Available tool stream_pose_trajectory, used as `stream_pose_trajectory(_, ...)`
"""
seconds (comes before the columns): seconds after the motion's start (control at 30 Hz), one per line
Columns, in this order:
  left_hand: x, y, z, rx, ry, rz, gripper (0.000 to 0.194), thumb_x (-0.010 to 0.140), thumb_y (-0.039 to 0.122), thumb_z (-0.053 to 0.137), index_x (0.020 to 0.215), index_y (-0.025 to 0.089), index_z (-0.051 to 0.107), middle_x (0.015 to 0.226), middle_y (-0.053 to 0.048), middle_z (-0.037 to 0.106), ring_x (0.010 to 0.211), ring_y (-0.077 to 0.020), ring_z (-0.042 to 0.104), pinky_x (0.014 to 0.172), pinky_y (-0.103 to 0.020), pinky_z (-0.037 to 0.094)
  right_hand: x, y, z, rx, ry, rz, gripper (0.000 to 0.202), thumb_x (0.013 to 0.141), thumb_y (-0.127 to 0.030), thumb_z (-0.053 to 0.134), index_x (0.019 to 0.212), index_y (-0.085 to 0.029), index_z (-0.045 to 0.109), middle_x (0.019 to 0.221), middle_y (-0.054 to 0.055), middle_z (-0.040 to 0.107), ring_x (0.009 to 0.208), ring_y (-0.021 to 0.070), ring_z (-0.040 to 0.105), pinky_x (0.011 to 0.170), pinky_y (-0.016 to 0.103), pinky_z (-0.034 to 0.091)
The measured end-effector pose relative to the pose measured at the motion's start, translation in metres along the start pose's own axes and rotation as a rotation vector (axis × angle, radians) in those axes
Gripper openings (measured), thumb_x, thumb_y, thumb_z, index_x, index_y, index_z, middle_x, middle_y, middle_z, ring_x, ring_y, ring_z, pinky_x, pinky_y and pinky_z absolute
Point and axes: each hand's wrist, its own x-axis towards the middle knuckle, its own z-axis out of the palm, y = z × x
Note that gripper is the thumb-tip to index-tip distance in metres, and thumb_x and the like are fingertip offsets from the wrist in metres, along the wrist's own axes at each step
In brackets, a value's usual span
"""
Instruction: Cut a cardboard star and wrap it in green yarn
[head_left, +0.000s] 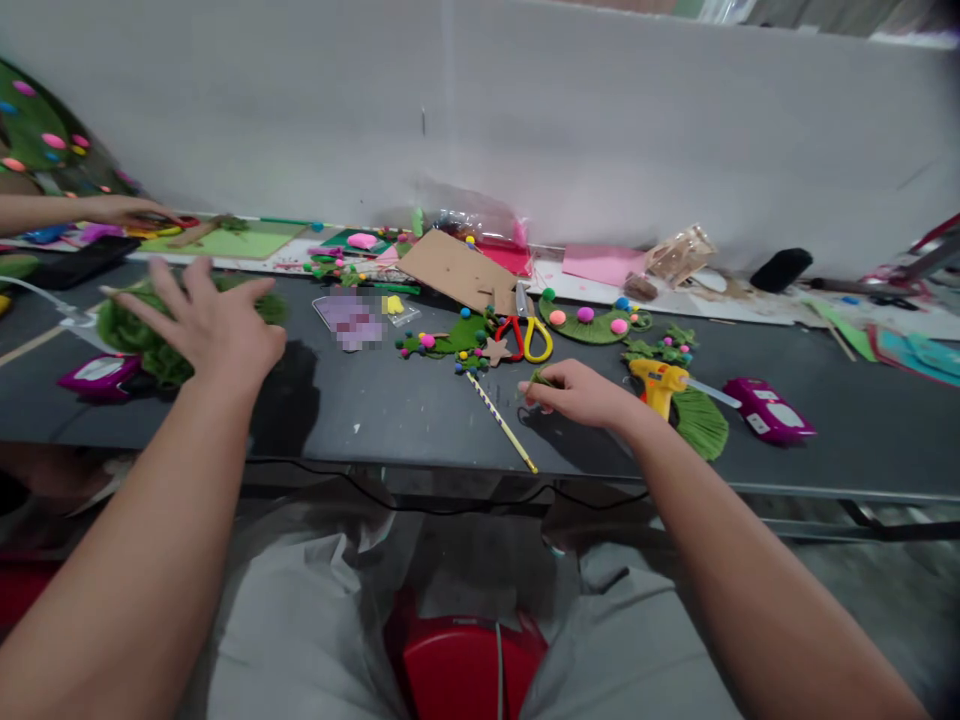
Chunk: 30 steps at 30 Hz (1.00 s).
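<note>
Your two hands are both above the one dark tabletop (360, 400). Your left hand (221, 325) has its fingers spread wide apart over one bunch of green yarn (124, 322), which lies at the left part of the table; whether the palm presses on it, you cannot tell from here. Your right hand (581, 392) has thumb and fingertips brought together on one green strand (550, 378), just above the tabletop near its front edge.

You have two purple-cased devices: one (101, 376) just beside the yarn bunch, the other (771, 411) on the right, near the tip of a translucent glue stick (712, 391). That single stick juts from the back of one yellow glue gun (658, 380), which overlaps one green yarn-wrapped piece (701, 422) beside your right forearm.

Between your hands lie one striped pencil (501, 422), slanting toward you, and one pair of scissors (538, 342) with one red and one yellow handle loop. One brown star (496, 350) sits just left of those handles. Behind your right hand, one green crescent (591, 328) carries three large pompoms on its face, two coral and one purple.

One brown cardboard sheet (454, 268) lies farther back, and one pink paper sheet (607, 263) to its right. At far left, one co-worker's hand (124, 210) reaches over the table.
</note>
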Motion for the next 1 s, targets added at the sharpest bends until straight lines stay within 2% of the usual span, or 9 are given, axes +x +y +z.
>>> stream_pose_trajectory(0.1,-0.002,0.001,0.003,0.026,-0.004,0.045,0.044,0.095,0.039,0.056,0.137,0.026,0.06,0.17,-0.004,0.022,0.159,-0.0403,0.004,0.122,-0.076,0.006,0.005,0.005,0.001,0.001,0.023,0.009,0.041,0.09,-0.052,0.058,0.071,-0.017,0.066,0.065,0.002,0.064,0.062,0.0159,0.058,0.061,0.029,0.04)
stream_pose_trajectory(0.17,-0.007,0.012,0.0,0.025,-0.119,0.114,0.046,0.095,0.03,0.053,0.139,0.019,0.06,0.164,-0.014,0.036,0.154,-0.0428,0.024,0.119,-0.077,0.015,0.009,0.008,0.003,-0.003,0.049,0.015,0.039,0.09,-0.05,0.059,0.068,-0.018,0.062,0.064,0.002,0.064,0.06,0.0152,0.057,0.06,0.029,0.039)
stream_pose_trajectory(0.2,-0.01,0.02,-0.002,-0.018,-0.092,0.144,0.045,0.095,0.026,0.05,0.137,0.016,0.062,0.159,-0.018,0.043,0.149,-0.0435,0.034,0.116,-0.072,0.027,0.011,0.009,0.004,-0.003,0.058,0.016,0.039,0.09,-0.05,0.059,0.066,-0.019,0.06,0.063,0.001,0.063,0.059,0.0149,0.056,0.059,0.029,0.039)
stream_pose_trajectory(0.33,-0.035,0.071,0.001,-0.43,-0.3,0.334,0.036,0.09,0.026,0.056,0.122,0.02,0.071,0.12,-0.011,0.074,0.106,-0.0318,0.07,0.092,-0.045,0.054,0.018,0.004,0.01,0.047,0.044,0.02,0.035,0.088,-0.046,0.062,0.068,-0.018,0.061,0.064,0.002,0.064,0.056,0.0138,0.054,0.055,0.028,0.038)
stream_pose_trajectory(0.43,-0.058,0.111,0.012,-0.76,-0.543,0.637,0.039,0.092,0.034,0.061,0.127,0.02,0.068,0.128,-0.011,0.072,0.098,-0.0259,0.072,0.09,-0.038,0.054,0.023,-0.006,0.015,0.136,0.0,-0.011,0.033,0.089,-0.045,0.062,0.074,-0.016,0.067,0.066,0.001,0.064,0.053,0.0109,0.05,0.054,0.027,0.037)
stream_pose_trajectory(0.57,-0.078,0.141,0.022,-0.987,-0.67,0.742,0.035,0.093,0.026,0.059,0.126,0.023,0.07,0.119,-0.009,0.075,0.092,-0.0233,0.071,0.082,-0.033,0.052,0.026,-0.013,0.019,0.276,-0.044,-0.059,0.035,0.088,-0.048,0.064,0.075,-0.016,0.065,0.067,-0.001,0.061,0.055,0.0098,0.049,0.053,0.026,0.037)
stream_pose_trajectory(0.8,-0.074,0.144,0.021,-1.083,-0.585,0.554,0.021,0.093,0.026,0.058,0.086,0.021,0.077,0.08,-0.005,0.073,0.07,-0.0189,0.061,0.068,-0.03,0.044,0.018,-0.006,0.015,0.539,-0.064,-0.012,0.039,0.086,-0.053,0.07,0.089,-0.014,0.073,0.074,0.001,0.065,0.058,0.0087,0.052,0.052,0.024,0.035)
stream_pose_trajectory(0.9,-0.064,0.147,0.021,-1.24,-0.606,0.274,0.018,0.091,0.027,0.062,0.083,0.019,0.076,0.078,-0.005,0.073,0.066,-0.0173,0.063,0.063,-0.028,0.045,0.02,-0.003,0.013,0.717,0.029,0.024,0.039,0.08,-0.052,0.076,0.088,-0.014,0.074,0.076,0.002,0.067,0.058,0.0081,0.052,0.052,0.023,0.037)
stream_pose_trajectory(1.0,-0.055,0.151,0.023,-1.393,-0.597,-0.094,0.017,0.091,0.025,0.063,0.079,0.017,0.071,0.073,-0.005,0.071,0.061,-0.0151,0.064,0.058,-0.026,0.044,0.026,0.005,0.008,0.827,0.246,0.121,0.032,0.076,-0.046,0.079,0.082,-0.015,0.072,0.084,0.007,0.07,0.06,0.01,0.054,0.05,0.023,0.04)
